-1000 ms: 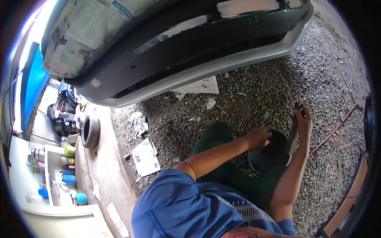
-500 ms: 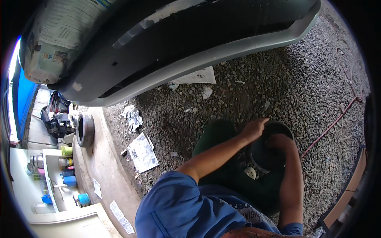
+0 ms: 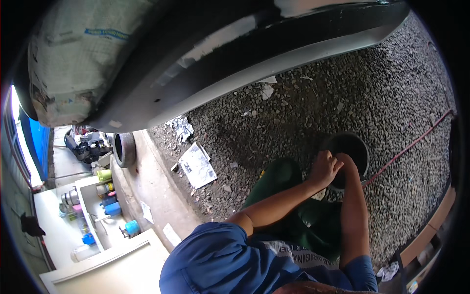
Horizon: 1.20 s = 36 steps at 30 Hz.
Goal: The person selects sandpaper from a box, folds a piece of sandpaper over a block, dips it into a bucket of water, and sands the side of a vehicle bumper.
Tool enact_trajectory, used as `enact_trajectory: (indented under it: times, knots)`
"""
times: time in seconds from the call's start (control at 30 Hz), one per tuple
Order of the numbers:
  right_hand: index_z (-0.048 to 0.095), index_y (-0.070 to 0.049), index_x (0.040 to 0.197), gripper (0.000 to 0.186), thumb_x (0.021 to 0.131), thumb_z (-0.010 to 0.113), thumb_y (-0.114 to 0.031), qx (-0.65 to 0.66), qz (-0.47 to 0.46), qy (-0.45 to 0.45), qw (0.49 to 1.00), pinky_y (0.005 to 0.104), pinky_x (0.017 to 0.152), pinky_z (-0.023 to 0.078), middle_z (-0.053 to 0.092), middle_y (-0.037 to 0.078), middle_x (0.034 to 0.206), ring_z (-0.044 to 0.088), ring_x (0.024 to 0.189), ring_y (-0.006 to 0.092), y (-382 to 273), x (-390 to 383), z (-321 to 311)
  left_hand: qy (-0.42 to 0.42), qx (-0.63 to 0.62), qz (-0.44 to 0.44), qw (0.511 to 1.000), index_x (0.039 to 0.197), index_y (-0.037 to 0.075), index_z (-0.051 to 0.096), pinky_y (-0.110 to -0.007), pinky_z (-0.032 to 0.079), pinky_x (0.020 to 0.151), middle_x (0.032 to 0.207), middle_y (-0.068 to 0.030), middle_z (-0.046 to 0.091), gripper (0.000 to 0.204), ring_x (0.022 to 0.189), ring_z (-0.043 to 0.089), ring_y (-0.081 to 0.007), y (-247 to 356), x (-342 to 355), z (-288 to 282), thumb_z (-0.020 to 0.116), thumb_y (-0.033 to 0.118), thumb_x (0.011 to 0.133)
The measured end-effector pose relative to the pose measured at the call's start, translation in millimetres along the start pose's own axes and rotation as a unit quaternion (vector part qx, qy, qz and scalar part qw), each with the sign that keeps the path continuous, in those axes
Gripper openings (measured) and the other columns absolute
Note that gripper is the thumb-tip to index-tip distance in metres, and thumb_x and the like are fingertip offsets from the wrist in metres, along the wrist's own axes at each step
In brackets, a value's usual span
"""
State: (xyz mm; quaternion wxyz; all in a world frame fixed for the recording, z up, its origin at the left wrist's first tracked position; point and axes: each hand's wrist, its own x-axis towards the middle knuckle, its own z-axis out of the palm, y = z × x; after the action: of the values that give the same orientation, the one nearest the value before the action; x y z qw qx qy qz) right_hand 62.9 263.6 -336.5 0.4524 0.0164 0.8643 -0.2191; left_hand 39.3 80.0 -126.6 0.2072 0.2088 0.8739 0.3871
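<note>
A dark round bucket stands on the gravel in front of my knees. My left hand is closed at the bucket's near left rim, its fingers curled. Beside it, almost touching, my right hand is bent in over the bucket with its fingers curled together. Whatever the hands hold between them is hidden or too small to make out. Below my left wrist, a small pale object shows partly, next to the bucket's near side.
A car bumper with pale patches hangs over the gravel ahead. Newspaper and crumpled paper lie left. Further left are a tyre and shelf items. A red hose runs right.
My left hand has left the bucket's far left rim and come back toward me. My right hand has risen from inside the bucket to meet it. The whole view has shifted.
</note>
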Motion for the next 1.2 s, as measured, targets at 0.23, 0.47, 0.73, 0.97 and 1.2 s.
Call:
enact_trajectory:
  times: [0.23, 0.47, 0.73, 0.97, 1.2]
  knots:
    - [0.069, -0.007, 0.126, 0.051, 0.082, 0.073, -0.032, 0.201, 0.128, 0.146, 0.96, 0.0493, 0.099, 0.053, 0.068, 0.022, 0.124, 0.064, 0.116, 0.042, -79.0, -156.8, -20.7, -0.158, 0.033, -0.087, 0.983, 0.118, 0.007, 0.067, -0.051, 0.054, 0.077, 0.099, -0.0226, 0.071, 0.03, 0.095, 0.07, -0.0387, 8.7, -60.7, -71.5, 0.053, 0.029, 0.104]
    - [0.067, 0.001, 0.122, 0.058, 0.079, 0.079, -0.037, 0.352, 0.264, 0.187, 0.878, 0.0496, 0.094, 0.052, 0.07, 0.025, 0.118, 0.067, 0.112, 0.0422, -54.1, -339.7, -11.6, -0.302, 0.173, -0.068, 0.935, 0.157, 0.01, 0.04, -0.051, 0.036, 0.118, 0.158, -0.0211, 0.036, 0.063, 0.15, 0.03, -0.0399, 23.0, -132.2, -186.1, 0.06, 0.027, 0.1]
    - [0.066, 0.002, 0.124, 0.058, 0.082, 0.08, -0.035, 0.413, 0.3, 0.48, 0.713, 0.0437, 0.086, 0.054, 0.071, 0.019, 0.098, 0.068, 0.091, 0.0325, -66.3, -547.7, -91.5, -0.436, 0.257, -0.087, 0.858, 0.157, 0.005, 0.037, -0.053, 0.024, 0.125, 0.169, -0.0236, 0.019, 0.074, 0.157, 0.014, -0.0426, 72.9, -160.2, -236.3, 0.061, 0.044, 0.1]
    - [0.052, 0.006, 0.143, 0.072, 0.091, 0.073, -0.039, 0.336, 0.556, 0.209, 0.731, 0.0539, 0.097, 0.052, 0.064, 0.024, 0.134, 0.062, 0.121, 0.0433, -21.6, -562.2, 24.1, -0.498, 0.277, -0.089, 0.816, 0.155, 0.005, 0.044, -0.052, 0.022, 0.126, 0.167, -0.0241, 0.025, 0.073, 0.156, 0.015, -0.0428, 111.8, -108.8, -210.6, 0.06, 0.05, 0.099]
    - [0.053, 0.001, 0.145, 0.071, 0.089, 0.075, -0.038, 0.503, 0.422, 0.403, 0.638, 0.0479, 0.102, 0.049, 0.061, 0.025, 0.134, 0.059, 0.124, 0.0418, -66.0, -497.6, -57.3, -0.42, 0.319, 0.0, 0.85, 0.153, 0.006, 0.048, -0.052, 0.022, 0.125, 0.165, -0.025, 0.029, 0.071, 0.155, 0.019, -0.0431, 137.4, -46.5, -202.8, 0.059, 0.051, 0.1]
